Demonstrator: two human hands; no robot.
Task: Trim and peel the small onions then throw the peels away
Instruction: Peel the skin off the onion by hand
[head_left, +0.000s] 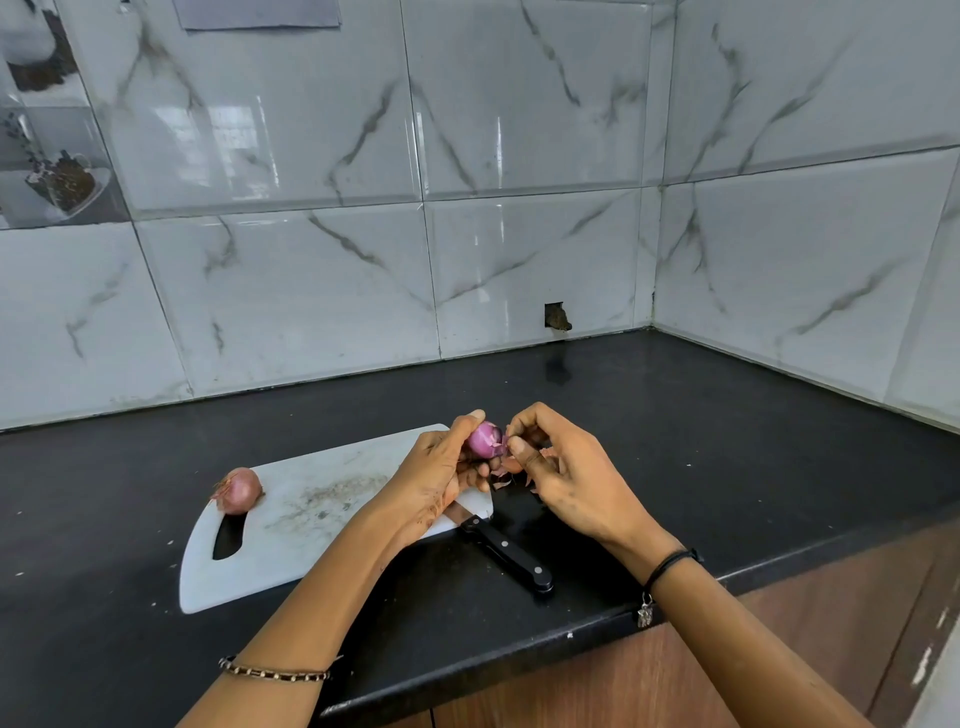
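My left hand (441, 467) grips a small purple onion (483, 440), partly peeled, just above the right end of the white cutting board (311, 525). My right hand (561, 467) pinches a strip of skin at the onion's right side. Loose peels (503, 480) lie under my hands on the counter. A second, unpeeled onion (238, 490) sits on the board's left end, beside the handle slot. A black-handled knife (506, 553) lies at the board's right corner, its blade mostly hidden under my left hand.
The black counter (727, 441) runs into a corner of marble-look wall tiles, with a small hole (557, 317) in the back wall. The counter's front edge (571, 631) passes under my forearms, wooden cabinet fronts below it.
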